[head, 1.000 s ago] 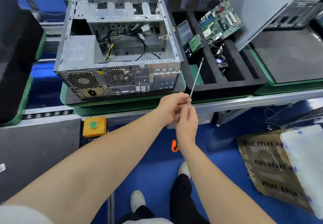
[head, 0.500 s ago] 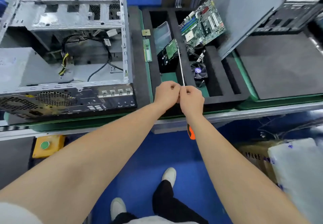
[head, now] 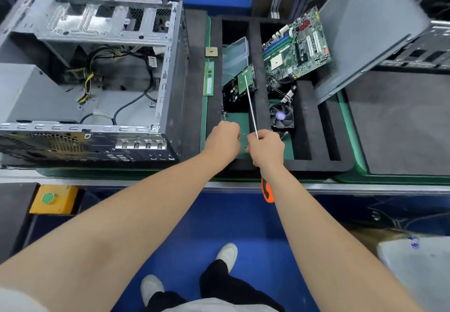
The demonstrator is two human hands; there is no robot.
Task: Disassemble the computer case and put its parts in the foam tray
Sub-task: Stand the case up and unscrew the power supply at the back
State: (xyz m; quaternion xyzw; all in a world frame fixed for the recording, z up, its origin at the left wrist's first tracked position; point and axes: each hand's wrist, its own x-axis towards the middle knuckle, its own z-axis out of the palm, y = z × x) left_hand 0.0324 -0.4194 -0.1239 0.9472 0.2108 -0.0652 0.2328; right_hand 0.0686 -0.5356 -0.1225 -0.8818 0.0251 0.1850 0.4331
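Note:
The open computer case (head: pixel 97 68) lies on its side at the left, with cables and a grey power supply (head: pixel 31 92) inside. To its right sits the black foam tray (head: pixel 304 122), holding a motherboard (head: pixel 297 46), a hard drive (head: pixel 239 87) and a cooler fan (head: pixel 281 115). My right hand (head: pixel 266 148) grips a screwdriver (head: pixel 250 102) by the shaft, its tip over the hard drive and its orange handle below my wrist. My left hand (head: pixel 225 139) hovers over the tray's near green-floored slot, fingers curled, pinching a small screw (head: pixel 239 137). Loose screws lie between my hands.
A RAM stick (head: pixel 209 78) and a CPU (head: pixel 211 51) rest on the tray's left rim. A clear plastic box (head: pixel 236 56) stands behind the hard drive. A grey side panel (head: pixel 370 31) leans at the right over another foam pad. A yellow button box (head: pixel 53 198) hangs below the conveyor edge.
My view and both hands shifted from in front of the case to over the tray. The hands, joined at the screwdriver tip before, have parted, and the left now sits over the screw slot.

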